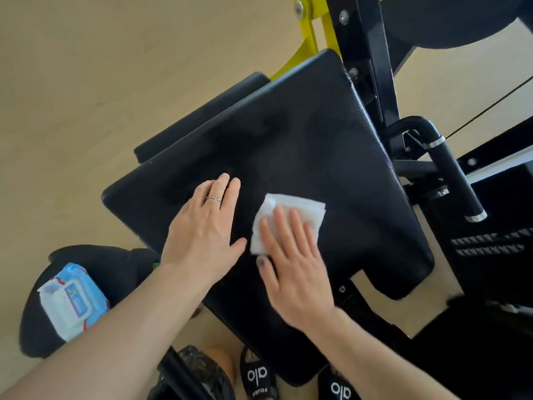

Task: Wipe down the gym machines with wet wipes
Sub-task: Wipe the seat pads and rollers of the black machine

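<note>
A large black padded seat of a gym machine fills the middle of the view. My right hand lies flat on a folded white wet wipe and presses it onto the pad's near half. My left hand, with a ring on one finger, rests palm down on the pad just left of the wipe, fingers together and holding nothing. A blue and white pack of wet wipes lies on a black rounded pad at the lower left.
The machine's black frame and a handle with chrome ends stand to the right, a yellow frame part at the top. A black bag and my feet in black slides are at the bottom. Beige floor lies to the left.
</note>
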Demonstrator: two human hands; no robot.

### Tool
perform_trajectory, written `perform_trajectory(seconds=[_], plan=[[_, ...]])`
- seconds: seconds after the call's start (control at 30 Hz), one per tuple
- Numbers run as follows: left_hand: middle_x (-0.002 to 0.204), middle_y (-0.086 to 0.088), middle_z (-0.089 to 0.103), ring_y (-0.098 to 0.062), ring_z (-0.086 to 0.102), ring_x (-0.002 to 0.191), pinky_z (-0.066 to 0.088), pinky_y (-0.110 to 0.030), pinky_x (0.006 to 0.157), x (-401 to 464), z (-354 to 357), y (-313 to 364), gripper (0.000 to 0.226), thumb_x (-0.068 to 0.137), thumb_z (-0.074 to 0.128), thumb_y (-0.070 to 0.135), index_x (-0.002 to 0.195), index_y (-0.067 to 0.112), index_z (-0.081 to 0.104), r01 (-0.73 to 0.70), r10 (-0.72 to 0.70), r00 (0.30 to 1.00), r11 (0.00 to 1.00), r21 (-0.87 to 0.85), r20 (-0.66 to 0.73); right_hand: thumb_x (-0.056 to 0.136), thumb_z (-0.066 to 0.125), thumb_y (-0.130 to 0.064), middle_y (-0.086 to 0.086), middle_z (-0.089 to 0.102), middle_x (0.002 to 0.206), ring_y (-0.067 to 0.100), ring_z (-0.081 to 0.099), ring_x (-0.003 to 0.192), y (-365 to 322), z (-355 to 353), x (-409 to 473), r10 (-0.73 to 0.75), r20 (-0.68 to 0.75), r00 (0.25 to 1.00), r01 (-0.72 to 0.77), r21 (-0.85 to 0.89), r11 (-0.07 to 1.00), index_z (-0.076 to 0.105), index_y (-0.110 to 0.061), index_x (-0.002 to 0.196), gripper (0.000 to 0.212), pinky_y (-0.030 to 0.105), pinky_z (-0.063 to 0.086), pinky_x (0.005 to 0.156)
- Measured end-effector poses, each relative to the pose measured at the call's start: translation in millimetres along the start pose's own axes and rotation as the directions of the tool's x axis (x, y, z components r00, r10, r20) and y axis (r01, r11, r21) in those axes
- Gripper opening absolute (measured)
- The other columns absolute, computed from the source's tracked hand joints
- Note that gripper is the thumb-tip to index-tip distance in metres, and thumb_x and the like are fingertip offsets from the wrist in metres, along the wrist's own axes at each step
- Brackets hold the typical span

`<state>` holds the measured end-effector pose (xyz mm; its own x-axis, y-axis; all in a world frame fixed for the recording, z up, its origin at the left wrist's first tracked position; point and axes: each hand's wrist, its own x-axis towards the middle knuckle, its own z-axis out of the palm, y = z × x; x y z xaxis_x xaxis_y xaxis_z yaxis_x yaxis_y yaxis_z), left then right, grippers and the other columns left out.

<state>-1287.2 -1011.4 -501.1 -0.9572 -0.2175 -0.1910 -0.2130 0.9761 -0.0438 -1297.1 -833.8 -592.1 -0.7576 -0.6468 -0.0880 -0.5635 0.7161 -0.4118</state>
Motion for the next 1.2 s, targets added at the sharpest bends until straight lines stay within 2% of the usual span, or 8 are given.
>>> perform_trajectory(seconds=[0.17,0.37,0.47,0.63,0.77,0.9,1.03,1.2], plan=[[0.129,-0.014,0.044,-0.033,0.049,0.117,0.055,-0.045,0.087,-28,4,-46,0.079,0.074,0.084,0.043,0.132,0.005,0.047,0.128,-0.127,0.991,0.992,0.006,-0.032,0.109,0.031,-0.043,-0.001,0.003,0.173,0.023,0.0,0.159,19,6,-26,-0.302,0.129,0.945,0.319,-0.146,0.936,0.016,-0.026,0.164,0.06,0.045,0.013,0.126],[0.133,-0.006,0.046,-0.028,0.044,0.126,0.056,-0.039,0.083,-29,11,-59,0.071,0.076,0.082,0.044,0.13,0.012,0.049,0.133,-0.136,0.99,0.989,-0.066,-0.04,0.108,0.015,-0.044,-0.003,-0.013,0.171,0.017,-0.02,0.156,-16,-31,113,0.131,-0.079,0.988,-0.123,0.092,0.988,0.0,-0.032,0.164,0.059,0.043,-0.008,0.127],[0.137,-0.002,0.045,-0.024,0.043,0.13,0.056,-0.035,0.081,-31,14,-64,0.071,0.077,0.081,0.043,0.133,0.015,0.049,0.118,-0.123,0.991,0.989,-0.089,-0.052,0.108,0.026,-0.043,-0.001,-0.004,0.173,0.024,-0.014,0.158,-43,-7,69,-0.14,-0.022,0.99,0.139,-0.024,0.99,0.01,-0.025,0.165,0.061,0.049,-0.001,0.128],[0.141,0.003,0.043,-0.019,0.042,0.131,0.057,-0.031,0.075,-36,16,-74,0.062,0.085,0.075,0.035,0.138,0.016,0.049,0.092,-0.101,0.993,0.988,-0.121,-0.066,0.107,0.034,-0.041,-0.004,0.001,0.173,0.021,-0.003,0.159,4,-5,14,-0.525,0.232,0.819,0.566,-0.174,0.806,0.014,-0.028,0.164,0.062,0.044,0.006,0.128],[0.144,0.004,0.039,-0.017,0.039,0.135,0.058,-0.028,0.073,-39,19,-73,0.06,0.09,0.071,0.03,0.142,0.015,0.048,0.094,-0.11,0.99,0.981,-0.171,-0.084,0.105,0.023,-0.039,-0.003,0.007,0.172,0.018,0.001,0.159,49,-50,94,-0.201,0.033,0.979,0.204,-0.191,0.96,0.013,-0.035,0.162,0.058,0.045,0.012,0.128],[0.146,0.003,0.038,-0.016,0.037,0.138,0.06,-0.03,0.078,-41,24,-71,0.062,0.091,0.07,0.029,0.146,0.016,0.046,0.092,-0.114,0.989,0.974,-0.205,-0.099,0.109,0.011,-0.042,-0.008,-0.014,0.171,0.014,-0.019,0.156,-8,-63,158,0.159,-0.034,0.987,-0.156,0.07,0.985,-0.001,-0.037,0.163,0.056,0.041,-0.011,0.127],[0.143,0.005,0.043,-0.016,0.04,0.134,0.056,-0.031,0.083,-41,22,-87,0.057,0.089,0.071,0.018,0.142,0.015,0.05,0.012,-0.045,0.991,0.967,-0.254,-0.125,0.108,0.015,-0.042,-0.006,-0.005,0.172,0.02,-0.017,0.157,-71,-26,121,-0.196,0.004,0.981,0.195,0.029,0.98,0.009,-0.031,0.164,0.058,0.045,-0.008,0.128],[0.141,0.006,0.042,-0.016,0.042,0.129,0.049,-0.023,0.071,-37,17,-97,0.05,0.091,0.069,0.015,0.137,0.016,0.051,-0.037,0.011,0.994,0.972,-0.232,-0.112,0.108,0.034,-0.041,-0.006,0.002,0.172,0.023,-0.004,0.159,-24,8,-15,-0.45,0.253,0.856,0.491,-0.127,0.862,0.016,-0.027,0.164,0.061,0.049,0.01,0.126]])
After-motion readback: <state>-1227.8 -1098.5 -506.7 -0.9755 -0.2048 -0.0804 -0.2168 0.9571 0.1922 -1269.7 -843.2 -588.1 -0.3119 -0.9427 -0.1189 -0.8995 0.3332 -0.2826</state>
